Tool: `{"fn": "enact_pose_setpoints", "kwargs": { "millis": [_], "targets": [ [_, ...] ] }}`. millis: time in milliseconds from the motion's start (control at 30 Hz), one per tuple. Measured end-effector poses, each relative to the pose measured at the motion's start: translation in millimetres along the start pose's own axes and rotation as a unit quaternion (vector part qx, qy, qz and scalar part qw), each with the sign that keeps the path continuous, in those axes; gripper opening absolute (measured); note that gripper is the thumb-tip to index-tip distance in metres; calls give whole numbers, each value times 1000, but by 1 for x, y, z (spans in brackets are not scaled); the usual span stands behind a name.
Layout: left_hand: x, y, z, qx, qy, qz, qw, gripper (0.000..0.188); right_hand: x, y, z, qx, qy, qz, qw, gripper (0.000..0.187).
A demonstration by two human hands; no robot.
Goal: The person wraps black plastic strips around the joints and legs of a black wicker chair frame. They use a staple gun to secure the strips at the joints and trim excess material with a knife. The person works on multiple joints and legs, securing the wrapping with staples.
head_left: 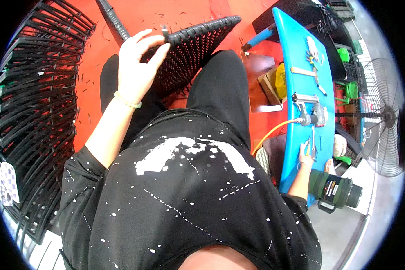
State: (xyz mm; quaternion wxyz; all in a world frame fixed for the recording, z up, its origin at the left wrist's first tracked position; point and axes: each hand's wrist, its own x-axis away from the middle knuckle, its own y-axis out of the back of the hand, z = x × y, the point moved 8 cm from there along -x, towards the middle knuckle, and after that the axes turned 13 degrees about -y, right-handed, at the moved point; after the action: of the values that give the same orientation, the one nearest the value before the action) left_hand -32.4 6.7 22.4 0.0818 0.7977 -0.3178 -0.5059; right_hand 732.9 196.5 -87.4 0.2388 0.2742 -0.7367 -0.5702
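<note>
A black woven wicker panel (184, 58) with a wrapped rim leans between my knees, its leg or rail (114, 20) sticking out at the far left. My left hand (137, 63) is closed round the panel's left corner, thumb and fingers curled at the wrapped edge. A short strip end (165, 32) stands up at the fingertips. On the right, my right hand (307, 160) reaches down to the blue table and is closed on a small pair of pliers (306, 148); its fingers show only in part. Another slim tool (313, 137) lies just beyond it.
The blue table (289, 148) also carries a hammer (303, 72) and a pneumatic staple gun (308, 112) with an orange hose (272, 132). Stacked black frames (45, 99) fill the left side. A large fan (387, 117) stands at right. Black scraps litter the red floor (90, 90).
</note>
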Motion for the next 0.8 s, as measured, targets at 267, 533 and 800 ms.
{"fn": "enact_pose_setpoints", "kwargs": {
  "millis": [267, 533, 800],
  "targets": [
    [-2, -2, -5, 1, -44, -10, 999, 16, 17, 15, -37, -205, 111, 503, 833, 55],
    [5, 0, -8, 62, -49, 27, 997, 17, 206, 105, 141, -398, 393, 539, 630, 38],
    [8, 2, -6, 101, -43, 52, 993, 16, 445, 149, 278, -272, 686, 298, 606, 53]
  ]
}}
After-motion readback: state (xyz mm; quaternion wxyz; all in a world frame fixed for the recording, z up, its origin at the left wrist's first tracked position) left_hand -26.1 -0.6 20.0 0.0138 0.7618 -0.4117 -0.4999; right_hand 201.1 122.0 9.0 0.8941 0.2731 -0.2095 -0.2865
